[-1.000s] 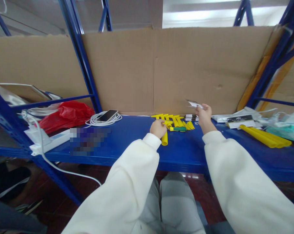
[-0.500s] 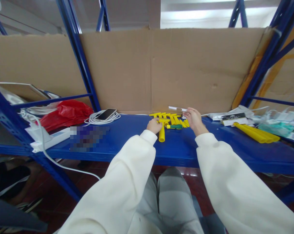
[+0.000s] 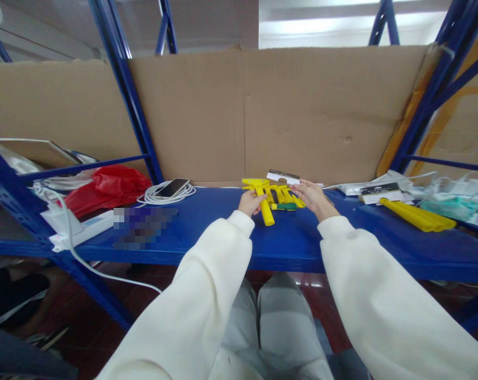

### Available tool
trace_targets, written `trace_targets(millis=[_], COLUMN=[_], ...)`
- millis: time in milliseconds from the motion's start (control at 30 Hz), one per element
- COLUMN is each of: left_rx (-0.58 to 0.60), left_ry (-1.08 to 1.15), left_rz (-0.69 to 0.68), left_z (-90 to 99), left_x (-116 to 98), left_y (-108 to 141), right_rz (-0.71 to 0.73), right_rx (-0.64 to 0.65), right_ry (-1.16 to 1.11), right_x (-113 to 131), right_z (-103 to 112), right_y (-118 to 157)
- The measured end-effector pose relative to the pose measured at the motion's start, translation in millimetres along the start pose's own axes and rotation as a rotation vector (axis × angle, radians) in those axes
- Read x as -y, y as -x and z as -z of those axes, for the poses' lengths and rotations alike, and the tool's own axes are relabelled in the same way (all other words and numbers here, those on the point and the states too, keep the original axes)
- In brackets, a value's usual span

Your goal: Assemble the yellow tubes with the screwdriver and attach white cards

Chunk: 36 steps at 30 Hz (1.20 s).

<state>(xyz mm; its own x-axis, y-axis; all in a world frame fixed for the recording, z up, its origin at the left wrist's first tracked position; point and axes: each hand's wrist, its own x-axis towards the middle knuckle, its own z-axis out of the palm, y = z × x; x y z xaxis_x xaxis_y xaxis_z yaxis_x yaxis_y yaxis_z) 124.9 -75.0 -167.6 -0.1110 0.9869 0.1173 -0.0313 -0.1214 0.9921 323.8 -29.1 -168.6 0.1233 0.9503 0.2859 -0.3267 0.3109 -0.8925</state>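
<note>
In my left hand [image 3: 251, 202] is a yellow T-shaped scraper [image 3: 267, 210], its wide head tilted away from me and its handle slanting toward me. My right hand [image 3: 313, 198] pinches a flat white-and-black packet [image 3: 283, 177] by its near right end, above the far part of the shelf. Between the hands lies a green-and-yellow screwdriver [image 3: 284, 206]. Several more yellow scraper pieces [image 3: 281, 194] rest in a group behind it, partly hidden by the packet and my left hand's scraper.
On the blue shelf [image 3: 219, 227], a phone [image 3: 173, 187] sits on coiled white cable at left, near a red bag [image 3: 108, 190] and a power strip [image 3: 91, 226]. To the right are yellow tubes [image 3: 417, 215] and another black-and-white packet [image 3: 380, 193]. Cardboard [image 3: 191, 116] stands behind.
My left hand has raised and tilted the yellow scraper, its head now higher. The packet in my right hand has turned from edge-on to show its black-and-white face and shifted slightly left.
</note>
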Motion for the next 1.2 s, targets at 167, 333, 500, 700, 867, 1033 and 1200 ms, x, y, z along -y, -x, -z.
trace_targets(millis=[167, 333, 500, 700, 867, 1033, 1200], left_rx=[-0.340, -0.562, -0.622, -0.597, -0.638, -0.577, -0.312], left_ry=[0.279, 0.425, 0.471, 0.485, 0.529, 0.502, 0.464], left_rz=[-0.107, -0.092, -0.052, -0.038, -0.016, 0.027, 0.102], left_z=[7.3, 16.0, 17.1, 16.0, 18.5, 17.4, 12.7], left_x=[-6, -6, -4, -2, -4, -6, -3], left_y=[-7, -14, -17, -18, -17, -16, -16], right_rz=[-0.005, -0.023, -0.026, -0.019, -0.010, -0.060, -0.095], right_rx=[0.061, 0.042, 0.069, 0.183, 0.204, 0.224, 0.253], right_ry=[0.085, 0.171, 0.156, 0.065, -0.014, 0.012, 0.026], right_x=[5, 5, 6, 10, 15, 12, 7], right_z=[-4, 0, 0, -5, -6, -7, -10], right_y=[8, 5, 5, 14, 16, 17, 19])
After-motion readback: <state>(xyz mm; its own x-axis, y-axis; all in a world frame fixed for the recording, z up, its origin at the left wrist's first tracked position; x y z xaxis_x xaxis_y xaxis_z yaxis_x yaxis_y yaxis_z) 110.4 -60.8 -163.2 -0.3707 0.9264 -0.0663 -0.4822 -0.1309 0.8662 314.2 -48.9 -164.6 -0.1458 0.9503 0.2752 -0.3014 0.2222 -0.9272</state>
